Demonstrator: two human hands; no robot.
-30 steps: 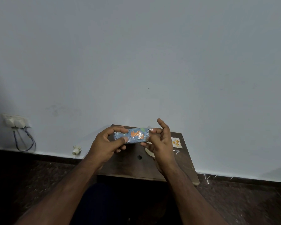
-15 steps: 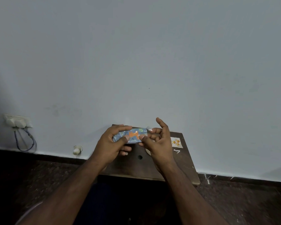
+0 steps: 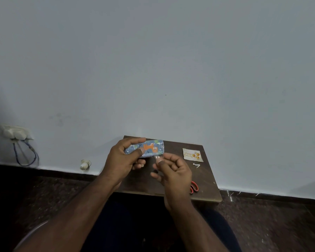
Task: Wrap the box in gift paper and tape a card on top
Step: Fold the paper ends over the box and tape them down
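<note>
Blue-and-orange patterned wrapped box [image 3: 145, 149]: we grip it in our left hand [image 3: 120, 160] above the dark wooden table [image 3: 205, 186]. Right hand [image 3: 173, 171] pinches clear tape [image 3: 158, 158]; birthday card [image 3: 191, 155] lies on the table.

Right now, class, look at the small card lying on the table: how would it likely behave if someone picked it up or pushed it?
The card lies flat and looks thin, so probably light and slightly bendy. On the smooth table it would likely slide rather than tip or roll.
</note>
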